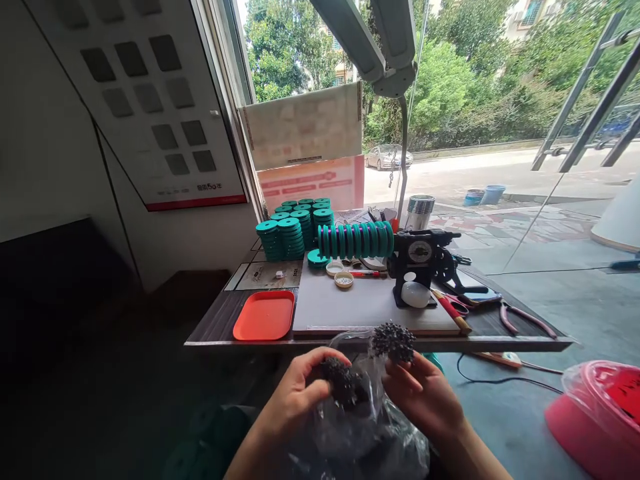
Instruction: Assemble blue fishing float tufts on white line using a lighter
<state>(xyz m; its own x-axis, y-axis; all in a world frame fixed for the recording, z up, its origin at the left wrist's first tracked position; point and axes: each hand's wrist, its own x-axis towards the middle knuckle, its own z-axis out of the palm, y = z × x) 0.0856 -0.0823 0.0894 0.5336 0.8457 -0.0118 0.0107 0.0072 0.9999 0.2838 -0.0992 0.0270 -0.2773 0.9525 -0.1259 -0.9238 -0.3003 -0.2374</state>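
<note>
My left hand (303, 387) is curled around a cluster of small black bristly pieces (339, 379), thumb and fingers closed at its edge. Opposite it, my right hand (425, 393) supports a second black bristly cluster (393, 342) on its fingertips. The exact kind of these pieces is too small to make out. Between and below both hands hangs a clear plastic bag (370, 433), its mouth spread, with dark contents dimly visible inside. Both hands are in front of the table's near edge.
On the table (210, 327), a hand-cranked winding machine (420, 257) carries a row of green spools (355, 240). Stacked green spools (287, 233), an orange tray (265, 315), pliers (527, 319) and a lamp (395, 73) surround it. A pink tub (580, 427) stands at right.
</note>
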